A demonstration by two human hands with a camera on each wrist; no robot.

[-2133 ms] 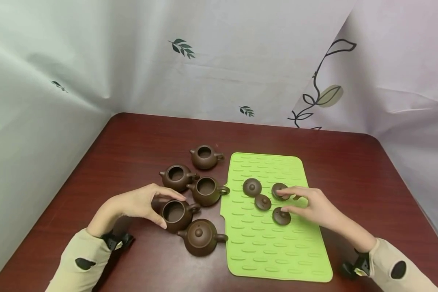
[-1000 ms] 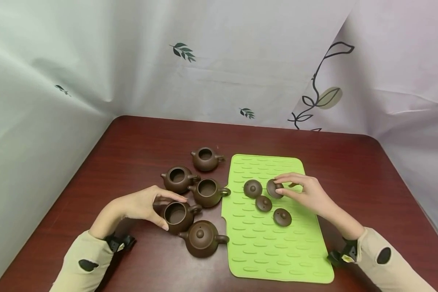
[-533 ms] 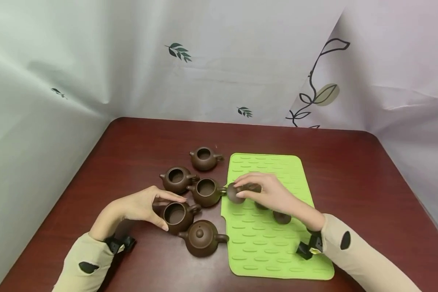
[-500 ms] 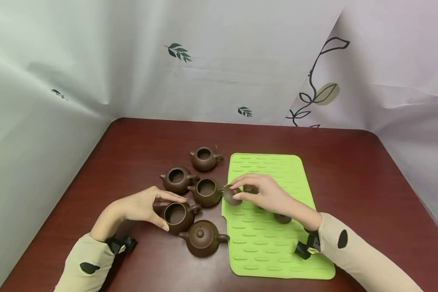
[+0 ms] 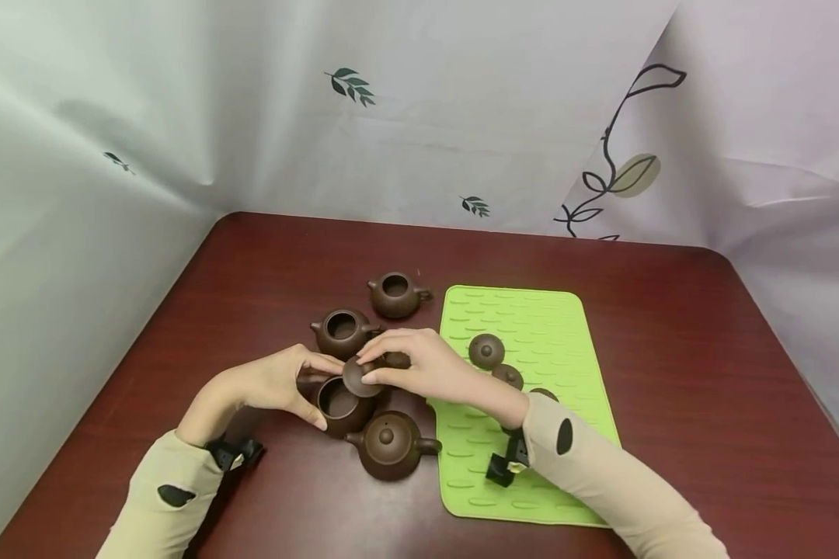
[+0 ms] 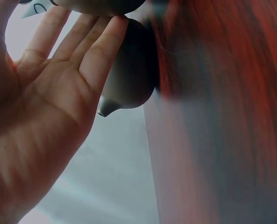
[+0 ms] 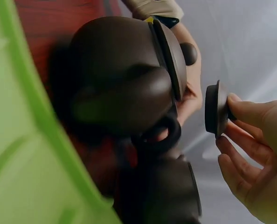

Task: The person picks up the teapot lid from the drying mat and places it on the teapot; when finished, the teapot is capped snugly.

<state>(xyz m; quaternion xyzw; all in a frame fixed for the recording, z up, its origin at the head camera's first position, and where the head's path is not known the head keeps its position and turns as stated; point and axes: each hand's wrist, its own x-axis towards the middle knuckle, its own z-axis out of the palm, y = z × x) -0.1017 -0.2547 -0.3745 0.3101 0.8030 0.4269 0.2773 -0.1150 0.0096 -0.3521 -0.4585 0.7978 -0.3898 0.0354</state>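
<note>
My left hand (image 5: 273,380) holds an open brown clay teapot (image 5: 349,418), with its thumb and fingers on either side of the body. Over that teapot's opening, my right hand (image 5: 426,363) pinches a round brown teapot lid (image 5: 359,378) by its knob. The lid is tilted and overlaps the rim in the head view. In the right wrist view the pinched lid (image 7: 216,109) hangs in the air, its underside facing away from the palm. The left wrist view shows my left fingers (image 6: 103,51) against a dark pot body (image 6: 101,5).
A lidded teapot (image 5: 388,460) stands just in front of the held one. Behind are two open teapots (image 5: 342,335) (image 5: 395,301), and another is mostly hidden by my right hand. Several lids (image 5: 485,352) lie on a green mat (image 5: 471,485) at the right.
My right hand has picked a lid off the green mat and carried it left to above the held teapot. The left hand has kept its place on the teapot.
</note>
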